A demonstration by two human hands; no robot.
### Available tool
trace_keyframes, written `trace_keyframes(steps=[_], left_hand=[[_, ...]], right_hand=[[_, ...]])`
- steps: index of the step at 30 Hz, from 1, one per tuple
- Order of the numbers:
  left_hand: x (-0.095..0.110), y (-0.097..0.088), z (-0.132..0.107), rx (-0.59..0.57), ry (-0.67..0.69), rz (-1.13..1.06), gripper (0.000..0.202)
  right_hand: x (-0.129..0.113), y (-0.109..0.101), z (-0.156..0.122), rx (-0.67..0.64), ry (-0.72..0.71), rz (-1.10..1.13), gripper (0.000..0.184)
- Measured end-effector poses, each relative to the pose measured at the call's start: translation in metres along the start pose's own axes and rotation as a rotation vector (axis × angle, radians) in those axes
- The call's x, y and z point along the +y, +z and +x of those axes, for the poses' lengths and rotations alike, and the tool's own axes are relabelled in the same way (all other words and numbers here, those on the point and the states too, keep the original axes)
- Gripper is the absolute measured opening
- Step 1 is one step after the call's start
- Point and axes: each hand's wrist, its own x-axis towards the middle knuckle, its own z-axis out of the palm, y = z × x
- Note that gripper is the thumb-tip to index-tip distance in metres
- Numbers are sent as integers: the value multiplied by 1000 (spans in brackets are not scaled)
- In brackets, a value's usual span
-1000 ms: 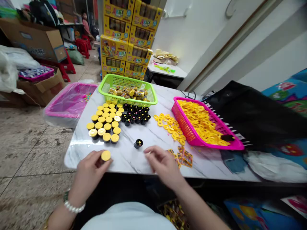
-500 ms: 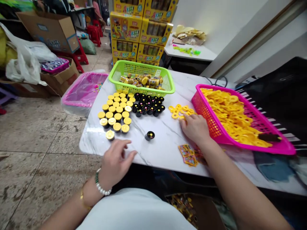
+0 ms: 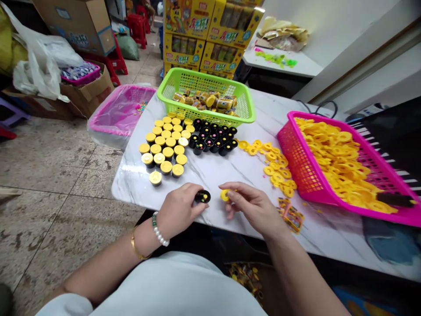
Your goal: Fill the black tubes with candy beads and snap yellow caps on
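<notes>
My left hand point(image 3: 180, 206) grips a small black cup point(image 3: 202, 196), tilted so its mouth with bits of yellow inside faces right. A yellow plastic ring point(image 3: 225, 195) is pinched between the thumb and fingers of my right hand point(image 3: 250, 204), a short gap from the cup. Beyond the left hand stand several black cups with yellow lids point(image 3: 168, 152). Beside them are open black cups point(image 3: 214, 137) with small coloured pieces inside. Loose yellow rings point(image 3: 278, 169) lie to the right, above a few printed cards point(image 3: 290, 216).
A green basket point(image 3: 205, 77) of small wrapped cups stands at the table's back. On the right is a pink basket point(image 3: 301, 175) full of yellow rings. A plastic-lined pink basket point(image 3: 115, 109) sits left of the table, and yellow boxes point(image 3: 187, 48) are stacked behind.
My left hand has picked up the lone black cup. My right hand has come back from the loose rings with one yellow ring; the other rings are now spread closer. The view has shifted.
</notes>
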Motion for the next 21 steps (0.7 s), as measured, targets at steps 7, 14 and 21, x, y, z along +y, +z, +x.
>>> trace_keyframes(steps=[7,14,21], left_hand=[[-11,-5,-19,118,15,-65,19],[-10,-5,-15,56,-13,-22,14],[-8,-10,-12,-20,-32,-57,10]], right_hand=[[-6,34,0,-105,9,24,34],[-9,45,13,-56,2,-81,28],[-11,49,16,-75,135,81,34]])
